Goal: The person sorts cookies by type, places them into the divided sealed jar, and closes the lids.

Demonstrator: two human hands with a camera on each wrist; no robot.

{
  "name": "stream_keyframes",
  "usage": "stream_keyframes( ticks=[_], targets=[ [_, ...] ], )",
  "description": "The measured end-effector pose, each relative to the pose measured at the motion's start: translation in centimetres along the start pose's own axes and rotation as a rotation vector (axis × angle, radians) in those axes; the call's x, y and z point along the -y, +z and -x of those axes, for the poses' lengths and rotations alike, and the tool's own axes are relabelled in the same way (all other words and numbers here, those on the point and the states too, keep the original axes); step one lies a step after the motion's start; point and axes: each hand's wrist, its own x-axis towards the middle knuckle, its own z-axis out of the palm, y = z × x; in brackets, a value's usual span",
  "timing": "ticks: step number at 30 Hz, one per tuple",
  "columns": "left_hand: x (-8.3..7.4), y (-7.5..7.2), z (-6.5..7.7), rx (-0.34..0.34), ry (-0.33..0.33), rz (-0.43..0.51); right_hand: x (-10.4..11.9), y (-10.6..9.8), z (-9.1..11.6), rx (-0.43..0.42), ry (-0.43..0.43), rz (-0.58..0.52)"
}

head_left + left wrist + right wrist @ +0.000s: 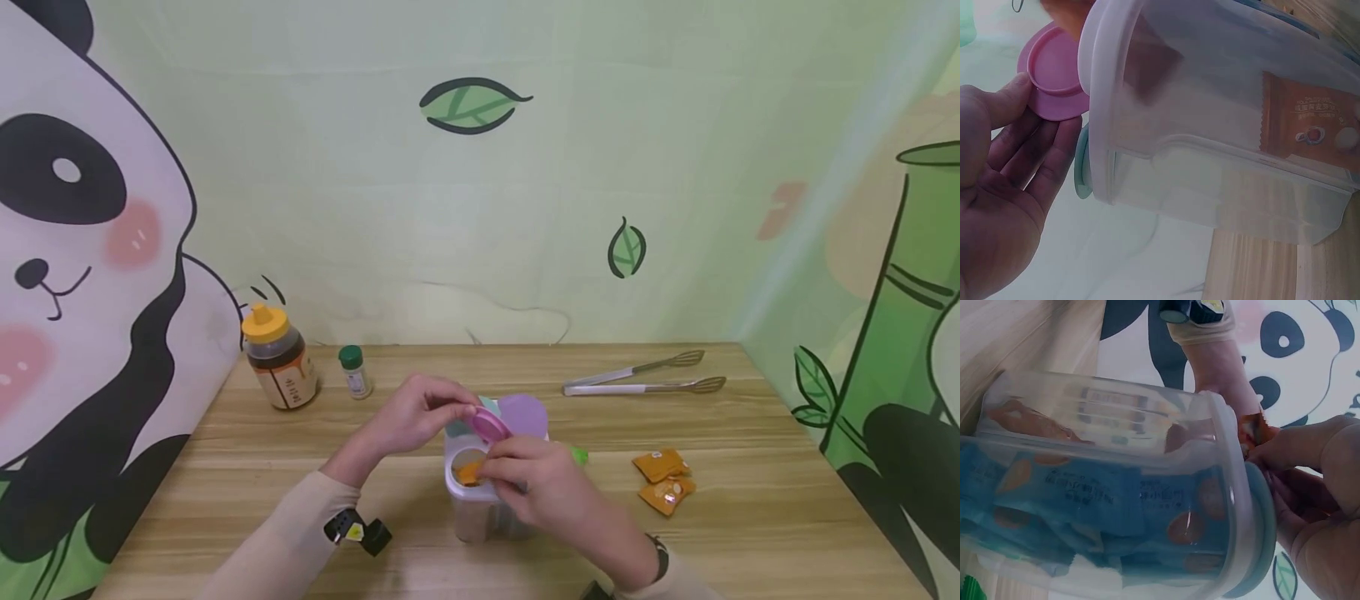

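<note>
In the head view a clear storage box [471, 518] with a white rim stands upright on the table. My left hand [416, 417] holds up its round pink lid [491, 425], thumb on one side and fingers on the other. An orange snack packet [469, 474] is pinched in my right hand [551, 483], partly inside the round opening. The left wrist view shows another orange packet [1310, 119] lying low in that compartment. Blue packets [1091, 500] fill a neighbouring compartment in the right wrist view. A purple lid [525, 415] and a teal lid [1263, 531] top other compartments.
Two orange packets [666, 482] lie right of the box. Metal tongs [637, 379] rest behind them. A yellow-capped bottle [279, 358] and a small green-capped jar [355, 373] stand at the back left. Something green [580, 455] shows beside the box.
</note>
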Motion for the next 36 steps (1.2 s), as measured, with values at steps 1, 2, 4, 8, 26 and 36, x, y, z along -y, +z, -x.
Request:
stream_keyframes(
  ticks=[1,2,4,8,26,36],
  targets=[
    [0.0,0.0,0.0,-0.002,0.000,0.001,0.1,0.0,0.0,0.018,-0.011,0.021],
    [0.0,0.0,0.0,-0.004,-0.001,0.001,0.2,0.1,-0.1,0.035,-0.017,0.039],
    [0.0,0.0,0.0,-0.007,-0.001,0.001,0.4,0.1,-0.1,0.059,-0.031,0.070],
    [0.0,0.0,0.0,-0.009,-0.007,-0.005,0.5,0.1,-0.2,0.084,-0.042,0.096],
    [-0.4,-0.1,-0.2,0.007,-0.015,-0.025,1.0,-0.6,-1.4,0.285,-0.097,0.214],
    [-0.4,0.0,-0.2,0.004,-0.027,-0.020,2.0,-1.6,-2.4,0.505,-0.187,0.390]
  ],
)
